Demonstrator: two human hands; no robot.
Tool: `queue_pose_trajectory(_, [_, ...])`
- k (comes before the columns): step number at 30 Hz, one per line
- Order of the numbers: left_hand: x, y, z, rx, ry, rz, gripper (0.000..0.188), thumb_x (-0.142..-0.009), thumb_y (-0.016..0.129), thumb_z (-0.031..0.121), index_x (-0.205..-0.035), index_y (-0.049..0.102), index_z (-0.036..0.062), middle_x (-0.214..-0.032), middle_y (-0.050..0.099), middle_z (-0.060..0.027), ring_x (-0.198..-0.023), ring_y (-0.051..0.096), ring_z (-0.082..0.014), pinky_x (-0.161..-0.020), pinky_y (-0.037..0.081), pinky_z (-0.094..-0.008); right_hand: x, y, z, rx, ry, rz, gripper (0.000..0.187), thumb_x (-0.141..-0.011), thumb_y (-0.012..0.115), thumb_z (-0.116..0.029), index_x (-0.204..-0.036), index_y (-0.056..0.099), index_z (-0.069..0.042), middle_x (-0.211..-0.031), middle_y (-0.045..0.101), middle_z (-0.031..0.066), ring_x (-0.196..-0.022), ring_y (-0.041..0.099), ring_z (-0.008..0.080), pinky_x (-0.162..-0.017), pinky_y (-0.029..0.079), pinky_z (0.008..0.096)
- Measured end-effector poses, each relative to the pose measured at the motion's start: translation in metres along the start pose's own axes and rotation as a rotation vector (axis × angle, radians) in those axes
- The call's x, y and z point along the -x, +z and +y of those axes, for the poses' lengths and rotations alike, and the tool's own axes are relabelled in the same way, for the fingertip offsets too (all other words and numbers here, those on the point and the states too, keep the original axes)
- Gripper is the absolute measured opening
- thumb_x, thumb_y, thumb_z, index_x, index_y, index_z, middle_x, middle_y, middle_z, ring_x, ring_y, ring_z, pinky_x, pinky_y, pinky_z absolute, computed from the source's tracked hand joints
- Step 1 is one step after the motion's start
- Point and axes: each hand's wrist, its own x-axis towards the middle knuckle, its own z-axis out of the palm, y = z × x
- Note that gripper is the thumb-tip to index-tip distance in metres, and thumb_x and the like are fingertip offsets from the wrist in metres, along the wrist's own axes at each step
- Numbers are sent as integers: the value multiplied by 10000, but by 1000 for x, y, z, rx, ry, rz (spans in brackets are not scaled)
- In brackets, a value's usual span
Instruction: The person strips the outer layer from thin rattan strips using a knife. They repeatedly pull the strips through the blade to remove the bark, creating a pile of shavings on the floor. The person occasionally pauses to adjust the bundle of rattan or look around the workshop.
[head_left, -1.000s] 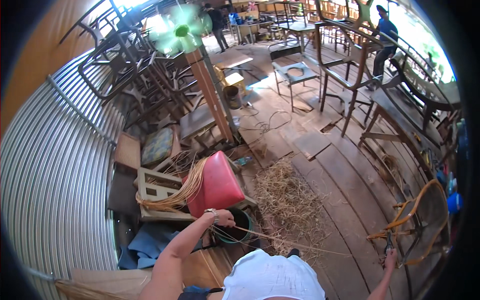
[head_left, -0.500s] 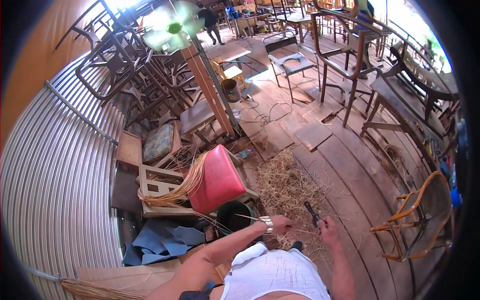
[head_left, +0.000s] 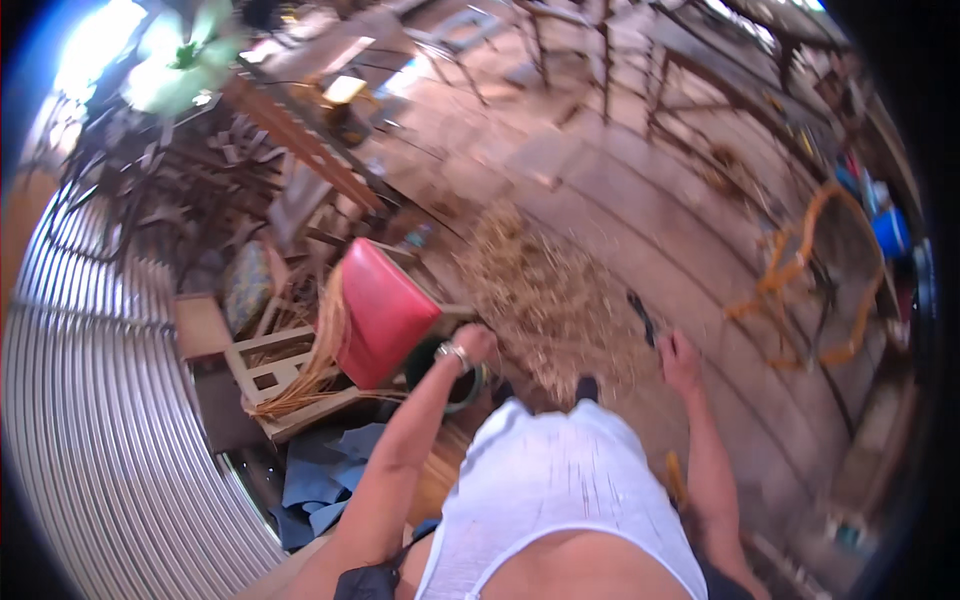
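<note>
My right hand is closed on a slim black-handled tool, which points forward and slightly left. Its kind is too blurred to tell. My left hand, with a metal band at the wrist, is held with bent, closed fingers over the rim of a dark green bucket. Whether a thin strip sits in those fingers I cannot make out. Between and beyond my hands, a heap of pale curled shavings lies on the floor.
Left of the bucket, a chair with a red padded seat carries a bundle of long cane strips. Blue sheet material lies nearer me. A cane-framed chair stands right. Stacked chair frames crowd the far left beside a post.
My hands have moved apart: the left toward the bucket and red seat, the right outward with the tool. The view has swung, blurring the scene, and more of my white shirt shows.
</note>
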Motion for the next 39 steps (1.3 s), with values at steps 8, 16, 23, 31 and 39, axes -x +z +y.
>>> queue_pose_trajectory(8, [-33, -1, 118, 1319, -235, -266, 213, -878, 652, 247, -981, 660, 60, -843, 671, -8, -621, 556, -68, -521, 425, -222, 55, -5, 40, 323, 259, -17, 215, -910, 535, -241, -895, 566, -29, -681, 606, 151, -570, 631, 256, -547, 485, 398])
queue_pose_trajectory(16, [-5, 64, 195, 683, 238, -602, 256, -922, 597, 292, -998, 690, 65, -819, 699, -5, -628, 564, -56, -536, 435, -232, 88, 28, -33, -645, 573, -156, 180, -939, 565, -234, -911, 534, -58, -714, 620, 61, -494, 548, 106, -431, 422, 279])
queue_pose_trajectory(23, [28, 57, 181, 450, 191, -509, 300, -925, 593, 291, -1002, 672, 12, -787, 697, -38, -718, 642, -103, -672, 500, -273, 78, 63, -63, -538, 460, 155, 213, -914, 621, -219, -900, 547, -19, -626, 596, 32, -423, 499, 85, -392, 388, 250])
queue_pose_trajectory(31, [31, 68, 140, 217, 392, -293, 255, -888, 610, 232, -971, 671, -1, -821, 701, -89, -737, 659, -145, -687, 512, -295, 78, 95, -64, -358, 438, 45, 288, -904, 636, -296, -793, 592, -34, -570, 570, 20, -428, 505, 76, -373, 372, 247])
queue_pose_trajectory(39, [32, 56, 144, 423, 134, -337, 271, -887, 598, 269, -893, 683, 11, -745, 691, -86, -695, 661, -169, -668, 510, -312, 72, 111, -70, -567, 426, -144, 311, -892, 642, -311, -762, 585, -35, -558, 561, 25, -448, 516, 86, -411, 395, 259])
